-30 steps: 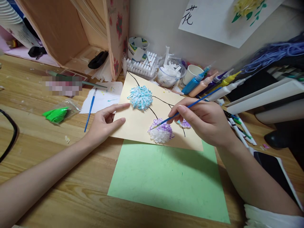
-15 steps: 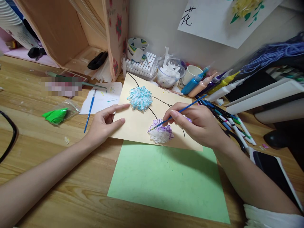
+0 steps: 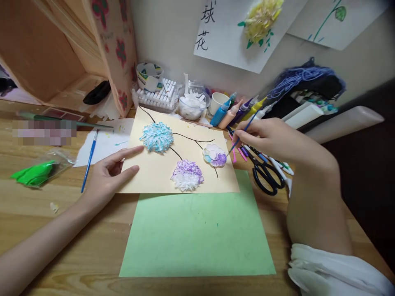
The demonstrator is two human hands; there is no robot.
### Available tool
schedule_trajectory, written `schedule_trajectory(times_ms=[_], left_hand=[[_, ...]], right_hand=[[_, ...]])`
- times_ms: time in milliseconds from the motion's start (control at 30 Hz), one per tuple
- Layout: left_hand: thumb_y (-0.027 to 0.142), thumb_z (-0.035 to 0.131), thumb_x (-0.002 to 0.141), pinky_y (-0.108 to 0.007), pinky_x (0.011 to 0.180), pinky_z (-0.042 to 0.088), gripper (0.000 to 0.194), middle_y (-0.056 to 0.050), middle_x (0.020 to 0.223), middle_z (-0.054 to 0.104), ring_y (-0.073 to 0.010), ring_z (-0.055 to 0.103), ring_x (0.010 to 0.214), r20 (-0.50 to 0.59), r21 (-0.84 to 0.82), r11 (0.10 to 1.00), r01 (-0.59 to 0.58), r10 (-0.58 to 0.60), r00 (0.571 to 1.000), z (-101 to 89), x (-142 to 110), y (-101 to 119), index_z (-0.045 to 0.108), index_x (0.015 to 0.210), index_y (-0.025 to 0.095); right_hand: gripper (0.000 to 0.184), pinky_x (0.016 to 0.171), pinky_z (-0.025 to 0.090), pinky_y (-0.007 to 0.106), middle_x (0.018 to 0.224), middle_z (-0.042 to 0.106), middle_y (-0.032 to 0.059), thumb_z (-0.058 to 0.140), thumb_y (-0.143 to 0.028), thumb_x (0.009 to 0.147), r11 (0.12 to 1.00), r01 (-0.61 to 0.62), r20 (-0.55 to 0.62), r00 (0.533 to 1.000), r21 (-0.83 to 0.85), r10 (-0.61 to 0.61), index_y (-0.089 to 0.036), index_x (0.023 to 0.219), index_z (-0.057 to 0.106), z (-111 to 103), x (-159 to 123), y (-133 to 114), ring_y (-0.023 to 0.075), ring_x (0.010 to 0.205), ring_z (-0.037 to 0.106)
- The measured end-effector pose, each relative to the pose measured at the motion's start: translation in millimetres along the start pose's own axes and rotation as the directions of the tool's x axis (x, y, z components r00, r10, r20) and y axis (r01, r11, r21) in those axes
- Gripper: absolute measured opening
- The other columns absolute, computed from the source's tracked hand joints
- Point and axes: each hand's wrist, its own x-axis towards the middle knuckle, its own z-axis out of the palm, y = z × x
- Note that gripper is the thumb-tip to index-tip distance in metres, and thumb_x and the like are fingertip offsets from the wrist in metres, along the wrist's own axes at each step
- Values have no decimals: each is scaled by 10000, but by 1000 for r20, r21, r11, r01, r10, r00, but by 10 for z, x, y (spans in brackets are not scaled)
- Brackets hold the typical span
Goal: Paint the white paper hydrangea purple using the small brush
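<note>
My right hand (image 3: 271, 137) pinches a thin blue paintbrush (image 3: 242, 133), its tip touching purple paint in a small flower-shaped palette (image 3: 214, 155). The palette lies on the right part of a cream paper sheet (image 3: 154, 174). My left hand (image 3: 109, 172) rests with fingers stretched out on that sheet's left edge. On the sheet are black drawn stems, a blue-and-white paper flower (image 3: 156, 137) and a purple-and-white paper flower (image 3: 187, 175).
A green sheet (image 3: 197, 230) lies in front of the cream one. Black scissors (image 3: 265, 174) and pens lie to the right. Paint bottles (image 3: 230, 113), a cup, a bowl of paper scraps (image 3: 194, 102), a marker tray and tape stand at the wall. A second blue brush (image 3: 89, 160) and a green bag (image 3: 33, 172) lie left.
My right hand moved the brush off the purple flower and rightwards to the palette. The camera view shifted right, uncovering the palette and scissors. My left hand stayed on the sheet.
</note>
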Motion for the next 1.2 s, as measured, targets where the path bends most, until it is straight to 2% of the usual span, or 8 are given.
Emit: schedule_trajectory(times_ms=[100,233,400,533,633,733,933,1200], left_hand=[[340,752,751,-398,1131,356,422,-30,1290,662,-270,516,1282,-14,5,1000,13,-13,1000,-9,8,-23,689,1149,213],[333,749,769,-370,1144,338,415,-15,1312,649,-245,495,1309,10,2,1000,3,-3,1000,-29,4,-46,682,1167,236],[332,755,763,-385,1137,341,418,-31,1302,654,-257,509,1291,-4,-3,1000,8,-8,1000,-18,-4,-38,687,1159,220],[323,750,771,-368,1107,372,412,-36,1292,660,-253,521,1274,12,-22,999,-23,23,1000,-14,5,-49,685,1162,214],[325,740,783,-376,1076,405,411,-41,1294,659,-258,540,1248,36,-8,999,-39,39,999,-35,15,-79,680,1175,217],[341,740,775,-404,1070,419,411,-31,1290,662,-277,551,1237,48,-13,998,-57,58,997,-57,22,-117,686,1171,246],[346,741,759,-403,1080,438,369,13,1256,679,-283,536,1271,52,-51,995,-82,85,995,-52,32,-158,707,1126,333],[362,739,748,-403,1052,475,393,-4,1244,688,-290,559,1246,45,-30,995,-95,96,994,-47,37,-145,708,1134,297]], right_hand=[[317,527,310,289,617,595,3,480,-372,891,986,-65,97,992,-151,80,-198,643,574,60,66,-59,133,550,491],[331,520,286,292,577,554,-6,464,-376,899,981,-33,157,985,-189,64,-199,634,555,85,117,-94,125,530,466],[309,570,354,285,680,637,5,469,-346,920,996,55,-28,998,-73,-57,-192,703,627,6,39,-90,136,596,532],[296,683,457,302,824,690,21,482,-355,941,948,235,-143,968,215,-208,-216,768,677,0,-86,-254,164,738,633],[261,665,496,290,804,696,20,504,-358,938,854,320,-97,946,410,-308,-239,808,695,66,-151,-406,164,744,656],[225,647,507,266,806,708,13,512,-339,936,804,371,-20,912,465,-409,-244,878,707,166,-144,-487,149,733,664],[227,710,509,253,873,735,19,515,-335,933,824,371,108,884,429,-455,-220,931,711,323,-41,-502,149,802,682],[238,721,508,250,903,743,29,506,-329,934,839,353,150,883,415,-446,-219,949,716,404,17,-508,152,820,677]])
